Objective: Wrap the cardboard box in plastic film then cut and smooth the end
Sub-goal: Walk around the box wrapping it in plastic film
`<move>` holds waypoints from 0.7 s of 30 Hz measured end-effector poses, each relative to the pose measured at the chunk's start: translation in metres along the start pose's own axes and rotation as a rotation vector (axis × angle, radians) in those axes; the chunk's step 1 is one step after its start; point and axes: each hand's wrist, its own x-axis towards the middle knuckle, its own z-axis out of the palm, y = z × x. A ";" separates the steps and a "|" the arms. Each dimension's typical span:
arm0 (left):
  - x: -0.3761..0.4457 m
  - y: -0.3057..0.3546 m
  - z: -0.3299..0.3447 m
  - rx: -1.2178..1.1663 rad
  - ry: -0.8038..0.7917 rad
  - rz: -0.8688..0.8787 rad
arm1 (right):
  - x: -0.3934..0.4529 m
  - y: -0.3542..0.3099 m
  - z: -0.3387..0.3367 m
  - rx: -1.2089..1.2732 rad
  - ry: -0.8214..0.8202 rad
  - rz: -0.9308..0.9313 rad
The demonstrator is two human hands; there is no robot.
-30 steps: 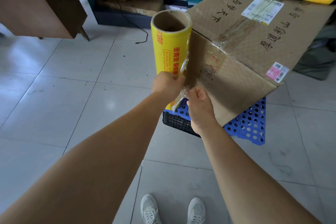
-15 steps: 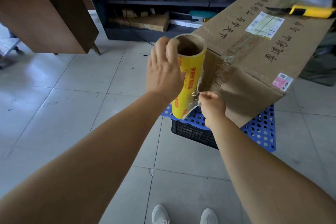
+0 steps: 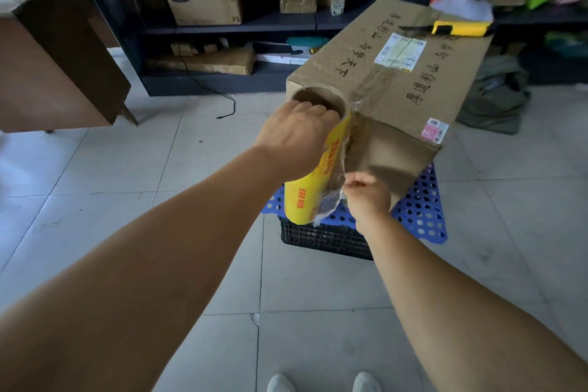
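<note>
Nearest the camera, two white shoes (image 3: 323, 382) stand on the tiled floor (image 3: 95, 169), and both bare forearms reach forward from there. The right hand (image 3: 369, 197) is the lower and nearer one; its fingers (image 3: 351, 180) are pinched together on the loose, crinkled edge of the plastic film (image 3: 331, 200). Just to its left stands the yellow film roll (image 3: 310, 191), its long axis close to upright and leaning a little toward the box. The left hand (image 3: 296, 140) caps the roll's upper end, fingers hooked into the open cardboard core, so it is closed on the roll.

The cardboard box (image 3: 397, 79) lies immediately right of and behind the roll, its near corner touching or almost touching it, its length running away to the upper right. It rests on a blue perforated crate (image 3: 423, 210). The film's free end probably needs fixing to the near face before the roll can travel round the box.

Farther off, a yellow utility knife (image 3: 458, 28) lies on the box's far end, in the path of any wrap there. Dark shelves (image 3: 286, 22) with parcels stand behind.
</note>
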 end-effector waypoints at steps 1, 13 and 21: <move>0.000 0.006 -0.002 0.001 0.000 0.015 | 0.000 0.001 -0.008 -0.013 0.006 -0.011; 0.019 0.097 -0.014 0.021 -0.009 0.003 | 0.025 0.023 -0.106 -0.131 0.148 -0.071; 0.031 0.133 -0.004 0.083 -0.006 -0.063 | 0.057 0.027 -0.131 -0.247 0.102 -0.115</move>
